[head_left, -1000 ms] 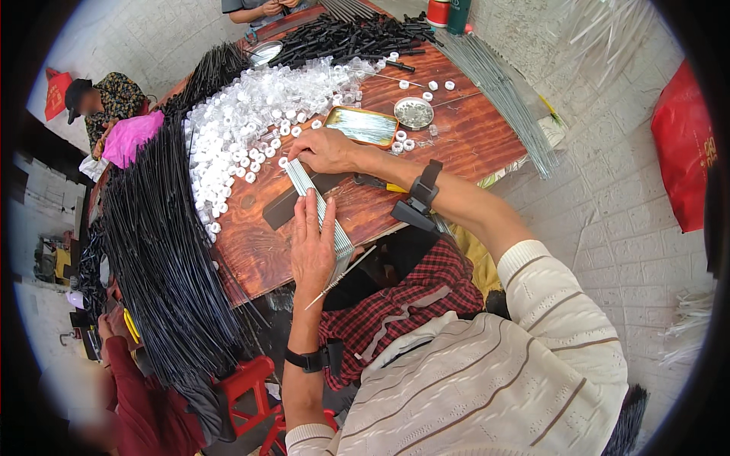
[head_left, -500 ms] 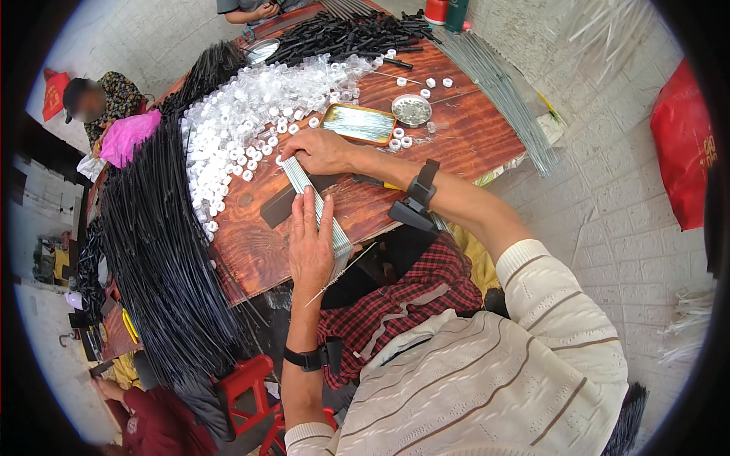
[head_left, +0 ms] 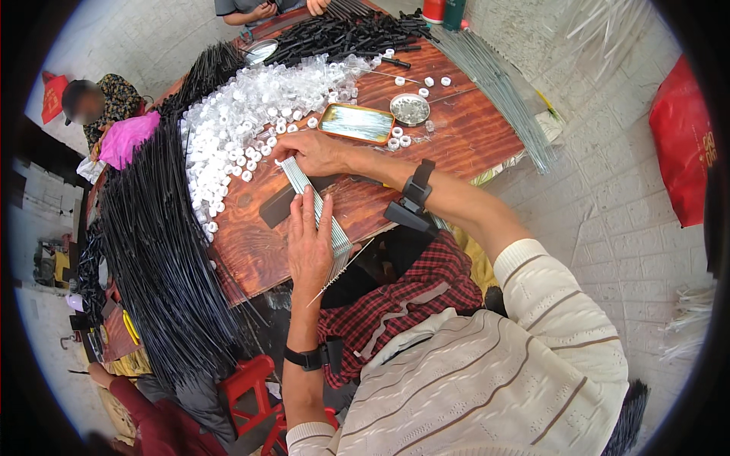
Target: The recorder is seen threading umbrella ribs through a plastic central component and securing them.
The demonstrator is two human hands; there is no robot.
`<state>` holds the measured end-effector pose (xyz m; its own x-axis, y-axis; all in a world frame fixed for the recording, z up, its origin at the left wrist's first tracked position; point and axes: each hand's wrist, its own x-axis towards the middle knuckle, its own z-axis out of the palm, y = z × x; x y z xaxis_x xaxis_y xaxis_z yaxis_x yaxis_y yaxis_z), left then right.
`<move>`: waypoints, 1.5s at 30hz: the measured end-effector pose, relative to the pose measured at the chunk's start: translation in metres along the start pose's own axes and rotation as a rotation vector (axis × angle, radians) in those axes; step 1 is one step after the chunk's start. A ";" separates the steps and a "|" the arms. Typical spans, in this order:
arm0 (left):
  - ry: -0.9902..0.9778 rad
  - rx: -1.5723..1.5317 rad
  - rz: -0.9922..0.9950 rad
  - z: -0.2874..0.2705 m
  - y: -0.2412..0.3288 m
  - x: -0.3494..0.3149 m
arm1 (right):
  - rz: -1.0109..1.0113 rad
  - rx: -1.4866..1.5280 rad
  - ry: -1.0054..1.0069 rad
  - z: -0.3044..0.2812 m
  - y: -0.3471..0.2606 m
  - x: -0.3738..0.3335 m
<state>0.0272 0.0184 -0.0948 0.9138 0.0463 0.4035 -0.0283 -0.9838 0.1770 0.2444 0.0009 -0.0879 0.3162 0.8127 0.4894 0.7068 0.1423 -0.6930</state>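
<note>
1. The L hand point(head_left: 308, 251) is holding a flat row of thin metal rods point(head_left: 299, 178), fingers lying across the top; a digit is showing at the far edge, so it's prob. clamping from below too.
2. The R hand point(head_left: 310, 153) is curling in at the rods' upper end, fingertips close together; can't tell if they're pinching or just touching, as its own fingers are blocking the view.
3. The rods are slanting over the table point(head_left: 247, 262) edge, upper end above the wood, lower end by the L palm, crossing near a dark flat bar point(head_left: 278, 207).
4. Handling: they're looking stiff & smooth, so likely slippery vs. each other; each prob. light, the bunch a bit heavier. Not fragile, I'd guess, but thin ones may be bending if forced.
5. Best hold: approx. mid-length, fingers spanning the full width w/ thumb under; the other hand squaring the tips.
6. White rings point(head_left: 247, 176) are lying nearby, L of the R hand.
</note>
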 end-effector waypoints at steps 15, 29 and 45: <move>-0.030 -0.075 -0.006 -0.009 0.010 -0.005 | 0.047 0.043 -0.239 -0.067 -0.096 -0.097; 0.099 0.037 0.119 -0.005 -0.007 -0.007 | -0.214 -0.073 -0.153 -0.017 -0.134 -0.133; 0.026 -0.099 -0.009 -0.005 0.000 -0.018 | -0.216 -0.093 -0.126 -0.010 -0.150 -0.136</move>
<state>0.0092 0.0181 -0.0978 0.9033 0.0607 0.4247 -0.0615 -0.9614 0.2681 0.1020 -0.1365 -0.0445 0.0744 0.8338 0.5471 0.8063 0.2725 -0.5250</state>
